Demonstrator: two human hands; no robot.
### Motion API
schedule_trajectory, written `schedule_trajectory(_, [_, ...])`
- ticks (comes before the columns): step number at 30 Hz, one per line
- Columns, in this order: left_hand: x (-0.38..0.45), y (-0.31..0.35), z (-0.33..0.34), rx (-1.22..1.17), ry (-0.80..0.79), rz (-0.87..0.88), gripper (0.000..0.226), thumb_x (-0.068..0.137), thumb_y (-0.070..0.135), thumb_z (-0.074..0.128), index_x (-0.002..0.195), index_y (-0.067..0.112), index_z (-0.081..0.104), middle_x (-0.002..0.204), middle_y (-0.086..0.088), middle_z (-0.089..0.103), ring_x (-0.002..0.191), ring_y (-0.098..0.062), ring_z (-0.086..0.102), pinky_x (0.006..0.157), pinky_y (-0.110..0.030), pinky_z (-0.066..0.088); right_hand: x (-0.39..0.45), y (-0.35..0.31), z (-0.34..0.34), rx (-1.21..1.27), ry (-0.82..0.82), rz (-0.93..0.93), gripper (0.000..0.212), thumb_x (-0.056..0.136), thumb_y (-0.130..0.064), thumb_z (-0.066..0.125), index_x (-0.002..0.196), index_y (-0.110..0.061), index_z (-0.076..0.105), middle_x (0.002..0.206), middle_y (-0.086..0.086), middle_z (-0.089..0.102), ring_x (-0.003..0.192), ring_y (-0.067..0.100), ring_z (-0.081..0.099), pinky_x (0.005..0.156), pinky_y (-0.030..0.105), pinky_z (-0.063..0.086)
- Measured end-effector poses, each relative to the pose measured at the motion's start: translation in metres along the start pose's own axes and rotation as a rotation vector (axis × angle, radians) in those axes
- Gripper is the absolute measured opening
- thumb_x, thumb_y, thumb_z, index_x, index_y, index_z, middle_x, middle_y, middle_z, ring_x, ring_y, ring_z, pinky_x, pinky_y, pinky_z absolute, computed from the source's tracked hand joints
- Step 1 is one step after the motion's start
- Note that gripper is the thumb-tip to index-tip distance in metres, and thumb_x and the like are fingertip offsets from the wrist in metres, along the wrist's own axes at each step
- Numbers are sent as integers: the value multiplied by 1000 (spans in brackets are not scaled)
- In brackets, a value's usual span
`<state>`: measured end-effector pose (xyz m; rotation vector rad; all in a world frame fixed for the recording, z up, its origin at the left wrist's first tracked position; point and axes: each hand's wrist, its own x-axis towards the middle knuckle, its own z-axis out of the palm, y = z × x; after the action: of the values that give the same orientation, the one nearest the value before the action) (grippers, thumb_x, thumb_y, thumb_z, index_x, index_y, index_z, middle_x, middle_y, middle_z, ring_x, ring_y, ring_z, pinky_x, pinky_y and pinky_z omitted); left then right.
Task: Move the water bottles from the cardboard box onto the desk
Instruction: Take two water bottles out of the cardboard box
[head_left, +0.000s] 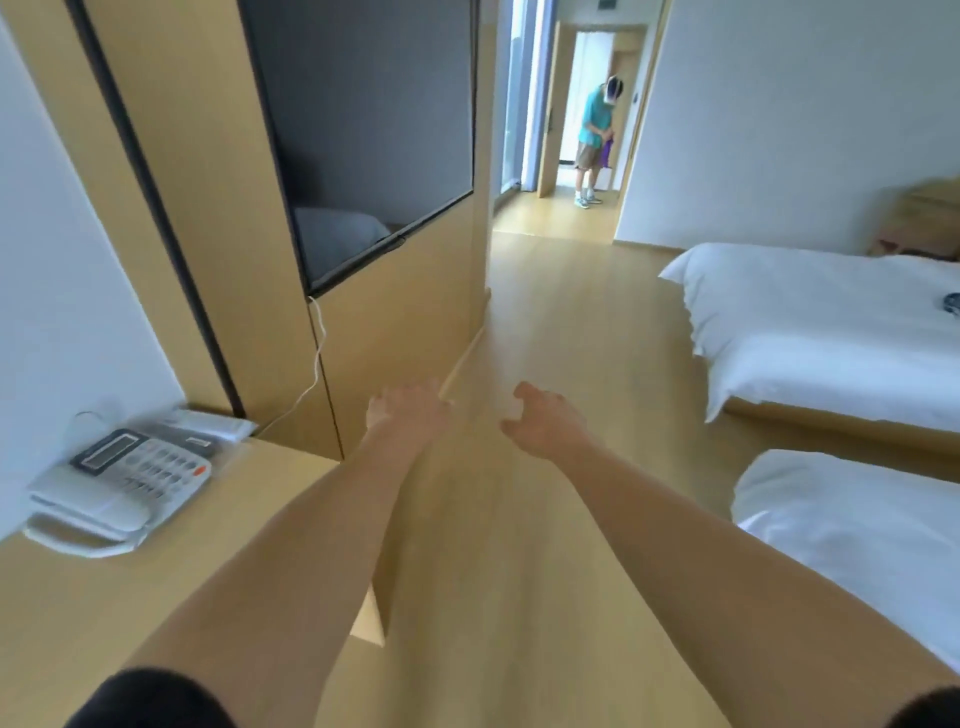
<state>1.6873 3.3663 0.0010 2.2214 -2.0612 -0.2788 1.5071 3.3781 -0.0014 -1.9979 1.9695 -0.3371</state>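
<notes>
Both my arms stretch forward over the wooden floor. My left hand (408, 410) and my right hand (543, 421) hang side by side, fingers loosely curled, holding nothing. The wooden desk (171, 582) lies at the lower left, its corner just under my left forearm. No cardboard box and no water bottle is in view.
A white telephone (122, 486) sits on the desk by the wall. A dark TV screen (374, 130) hangs on the wood panel, a white cable below it. Two white beds (831, 332) stand on the right. A person (595, 140) stands in the far doorway.
</notes>
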Motion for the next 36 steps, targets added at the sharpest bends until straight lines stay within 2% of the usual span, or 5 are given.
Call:
schedule_trajectory(3, [21,62,14,-6,-56,88,49,101,45,39,144,24,49,147,-6,51,134,-27,50,106,-41,40,2,61,-21,-18,10,120,54,94,-44,60,140,-19,48,137,12,60,130,31,53,103,40,46])
schedule_trajectory(7, [48,130,31,0,-66,177,43,102,38,45,138,17,53,140,-9,56,127,-29,54,100,-34,42,10,125,-41,-20,12,240,54,97,-47,56,142,-19,46,139,11,58,132,30,50,106,43,44])
schedule_trajectory(12, [101,187,48,77,-77,330,48,103,49,34,141,23,47,147,-9,48,133,-30,47,106,-39,38,45,173,-57,-9,33,332,55,102,-53,42,147,-24,41,145,8,54,132,30,51,106,45,44])
schedule_trajectory(27, [364,284,55,109,-95,502,49,101,49,32,143,27,45,140,-10,50,129,-29,48,104,-39,38,278,240,-94,-35,7,507,56,98,-56,45,148,-30,40,139,2,57,126,25,54,96,38,44])
schedule_trajectory(36, [469,320,59,157,-127,509,48,103,47,33,145,25,43,142,-11,49,132,-31,46,105,-39,37,390,287,-102,-54,-21,547,56,97,-56,48,147,-32,40,140,1,56,125,24,55,91,36,44])
